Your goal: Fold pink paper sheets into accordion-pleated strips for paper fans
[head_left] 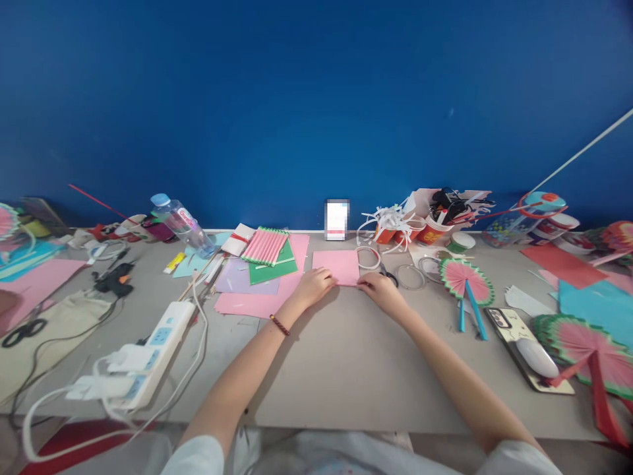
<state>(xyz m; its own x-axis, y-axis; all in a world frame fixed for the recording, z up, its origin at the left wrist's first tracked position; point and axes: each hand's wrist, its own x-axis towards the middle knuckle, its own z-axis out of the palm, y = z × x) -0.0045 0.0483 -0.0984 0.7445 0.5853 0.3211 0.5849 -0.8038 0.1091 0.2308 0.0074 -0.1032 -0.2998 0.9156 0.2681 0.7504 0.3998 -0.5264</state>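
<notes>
A pink sheet of paper (336, 264) lies on the grey table in front of me. My left hand (317, 286) has its fingers closed on the sheet's near left corner. At the near right corner, the fingers of my right hand (382, 290) pinch the same paper. The near edge between the hands looks narrowly folded or doubled. Left of my left hand sits a pleated pink paper strip with green edges (266, 246), on a green sheet (277, 265) and larger pink sheets (247, 304). Black scissors (392, 278) lie partly hidden beyond my right hand.
A white power strip (161, 349) with cables and a water bottle (184, 224) are at left. A propped phone (337, 220) stands against the blue wall. Rolls of tape (411, 277), cups of paper scraps (390, 227), watermelon-coloured fans (467, 280) and another phone (509, 340) under a mouse (537, 358) occupy the right.
</notes>
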